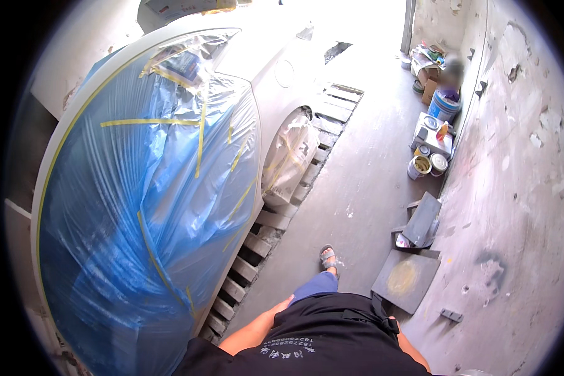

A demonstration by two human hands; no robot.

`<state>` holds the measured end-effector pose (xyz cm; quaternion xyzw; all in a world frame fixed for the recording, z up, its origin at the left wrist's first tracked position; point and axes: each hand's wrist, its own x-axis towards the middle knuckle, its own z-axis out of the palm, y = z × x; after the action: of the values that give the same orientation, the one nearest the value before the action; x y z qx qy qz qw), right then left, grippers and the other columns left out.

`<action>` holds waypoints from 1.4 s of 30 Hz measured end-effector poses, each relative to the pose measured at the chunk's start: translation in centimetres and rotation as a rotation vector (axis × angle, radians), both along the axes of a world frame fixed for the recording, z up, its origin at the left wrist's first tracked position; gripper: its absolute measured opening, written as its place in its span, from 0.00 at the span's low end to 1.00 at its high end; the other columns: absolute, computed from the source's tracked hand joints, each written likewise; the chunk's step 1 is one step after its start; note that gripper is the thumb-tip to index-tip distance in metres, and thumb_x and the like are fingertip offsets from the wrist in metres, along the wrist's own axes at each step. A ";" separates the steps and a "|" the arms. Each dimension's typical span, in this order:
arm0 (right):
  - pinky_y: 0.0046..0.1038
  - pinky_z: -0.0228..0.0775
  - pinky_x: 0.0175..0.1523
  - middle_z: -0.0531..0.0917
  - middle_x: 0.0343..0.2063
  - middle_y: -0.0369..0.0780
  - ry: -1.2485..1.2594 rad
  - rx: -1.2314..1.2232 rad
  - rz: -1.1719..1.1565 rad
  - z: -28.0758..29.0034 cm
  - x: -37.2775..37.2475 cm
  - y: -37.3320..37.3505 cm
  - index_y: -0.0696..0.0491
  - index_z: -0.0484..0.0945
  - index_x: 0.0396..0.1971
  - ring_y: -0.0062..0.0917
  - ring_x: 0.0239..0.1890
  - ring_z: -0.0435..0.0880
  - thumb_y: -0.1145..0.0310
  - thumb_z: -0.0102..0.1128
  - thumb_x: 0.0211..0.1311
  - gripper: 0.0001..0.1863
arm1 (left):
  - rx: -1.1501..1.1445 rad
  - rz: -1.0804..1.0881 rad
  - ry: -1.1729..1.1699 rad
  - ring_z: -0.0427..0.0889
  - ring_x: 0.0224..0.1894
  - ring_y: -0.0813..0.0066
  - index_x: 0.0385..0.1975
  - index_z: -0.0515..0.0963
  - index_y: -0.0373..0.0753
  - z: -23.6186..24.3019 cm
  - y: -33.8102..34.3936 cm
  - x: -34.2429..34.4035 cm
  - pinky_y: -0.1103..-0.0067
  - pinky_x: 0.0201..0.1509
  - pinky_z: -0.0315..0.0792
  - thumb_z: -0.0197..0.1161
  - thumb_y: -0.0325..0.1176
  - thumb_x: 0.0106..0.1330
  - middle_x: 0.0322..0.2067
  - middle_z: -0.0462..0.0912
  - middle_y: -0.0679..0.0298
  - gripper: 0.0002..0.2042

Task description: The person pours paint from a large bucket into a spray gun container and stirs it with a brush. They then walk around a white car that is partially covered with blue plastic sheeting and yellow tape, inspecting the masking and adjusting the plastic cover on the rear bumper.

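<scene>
My left hand [287,303] hangs beside my blue-clad left thigh [316,285]. Only a sliver of it shows, and its fingers are hidden. Along my right side comes the forearm [412,351], with a bit of my right hand [393,319] by the hem of my black shirt [332,332]; those fingers are hidden too. To my left stands a pale car body [281,75]. Its side is covered with blue-tinted plastic film [169,207], held by yellow masking tape [150,121]. More film wraps the wheel [291,156].
Slatted grating [272,219] runs along the floor beside the car. On the right, against a stained wall [514,188], are a dark square stool [406,281], a tilted board [422,219], paint cans [420,165], a blue-and-white bucket [443,106] and a boxy stand [432,133].
</scene>
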<state>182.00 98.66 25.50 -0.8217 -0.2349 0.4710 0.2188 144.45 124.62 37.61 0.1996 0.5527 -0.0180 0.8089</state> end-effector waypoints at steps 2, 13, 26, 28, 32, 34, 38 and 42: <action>0.26 0.69 0.43 0.82 0.31 0.43 0.088 -0.139 -0.130 -4.2 1.0 0.9 0.59 0.77 0.33 0.24 0.35 0.78 0.57 0.55 0.56 0.18 | -0.084 0.029 -0.075 0.68 0.54 0.71 0.59 0.59 0.35 -1.9 3.6 2.2 0.75 0.59 0.62 0.35 0.51 0.69 0.55 0.68 0.59 0.28; 0.29 0.61 0.55 0.76 0.45 0.46 0.043 -0.051 -0.128 4.7 7.5 18.7 0.59 0.72 0.47 0.30 0.49 0.73 0.51 0.41 0.64 0.26 | -0.238 -0.038 -0.265 0.70 0.52 0.73 0.58 0.62 0.37 4.4 17.6 9.3 0.76 0.60 0.62 0.37 0.52 0.69 0.53 0.70 0.61 0.27; 0.33 0.61 0.56 0.72 0.51 0.44 0.341 -0.211 -0.412 9.4 17.2 32.8 0.56 0.66 0.55 0.33 0.52 0.71 0.44 0.45 0.60 0.33 | 0.122 -0.583 0.027 0.69 0.52 0.73 0.55 0.67 0.33 7.8 28.5 20.2 0.76 0.57 0.62 0.43 0.58 0.64 0.52 0.71 0.57 0.33; 0.34 0.63 0.54 0.73 0.50 0.45 0.344 -0.190 -0.425 10.6 19.9 35.9 0.56 0.68 0.54 0.33 0.50 0.73 0.46 0.47 0.60 0.31 | -0.081 -0.430 0.049 0.70 0.52 0.74 0.54 0.67 0.33 6.2 29.9 22.2 0.77 0.56 0.62 0.44 0.57 0.64 0.52 0.71 0.57 0.32; 0.34 0.68 0.49 0.75 0.47 0.43 0.501 -0.165 -0.532 9.1 27.5 38.6 0.56 0.70 0.51 0.33 0.44 0.76 0.47 0.48 0.59 0.29 | 0.067 -0.559 0.107 0.72 0.49 0.74 0.52 0.69 0.34 11.5 33.7 30.1 0.77 0.52 0.66 0.46 0.55 0.64 0.51 0.71 0.57 0.29; 0.35 0.70 0.44 0.78 0.40 0.43 0.487 -0.192 -0.371 9.6 30.7 40.2 0.58 0.72 0.48 0.33 0.39 0.78 0.50 0.49 0.60 0.27 | 0.133 -0.624 0.043 0.72 0.47 0.73 0.52 0.70 0.35 8.8 34.0 31.6 0.76 0.49 0.68 0.48 0.54 0.63 0.50 0.73 0.58 0.28; 0.36 0.71 0.37 0.79 0.28 0.42 0.606 -0.269 -0.265 7.7 38.8 39.8 0.57 0.75 0.37 0.31 0.31 0.78 0.56 0.50 0.60 0.18 | 0.052 -0.611 0.210 0.76 0.37 0.69 0.54 0.66 0.36 12.1 37.4 36.7 0.74 0.36 0.74 0.48 0.55 0.63 0.39 0.75 0.54 0.29; 0.33 0.71 0.27 0.74 0.17 0.38 0.560 -0.283 -0.398 8.1 43.9 42.8 0.54 0.73 0.23 0.29 0.19 0.75 0.61 0.52 0.60 0.12 | 0.042 -0.176 0.169 0.78 0.30 0.71 0.52 0.66 0.36 11.4 38.4 37.4 0.78 0.30 0.75 0.50 0.50 0.63 0.34 0.77 0.55 0.25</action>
<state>225.90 141.49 33.56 -0.7125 0.0657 0.6537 0.2462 181.86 163.01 49.06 0.2619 0.5996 -0.0941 0.7503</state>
